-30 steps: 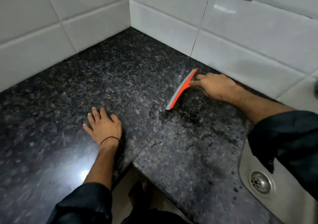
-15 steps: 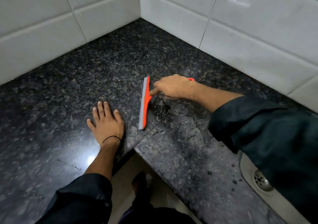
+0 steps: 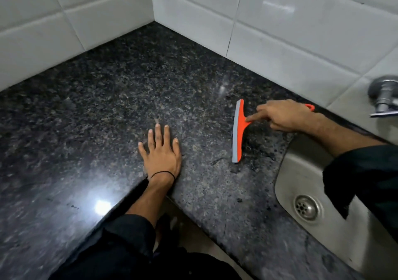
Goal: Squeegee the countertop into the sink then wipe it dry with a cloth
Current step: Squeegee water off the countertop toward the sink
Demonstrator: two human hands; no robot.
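An orange squeegee point(image 3: 239, 129) with a grey rubber blade rests blade-down on the dark speckled granite countertop point(image 3: 107, 111), just left of the steel sink point(image 3: 301, 172). My right hand point(image 3: 284, 115) grips its orange handle, index finger stretched along the neck toward the blade. Wet streaks and drops lie on the stone between the blade and the sink's rim. My left hand point(image 3: 160, 150) lies flat on the counter, fingers spread, a black band at the wrist. No cloth is in view.
White tiled walls point(image 3: 301, 32) meet in a corner behind the counter. A metal tap point(image 3: 383, 96) sticks out at the right above the sink, whose drain point(image 3: 306, 207) shows lower right. The counter's inner corner edge runs just below my left wrist.
My right hand has drawn the squeegee from near my left hand to the right, close to the sink's rim. The left hand has stayed flat on the counter.
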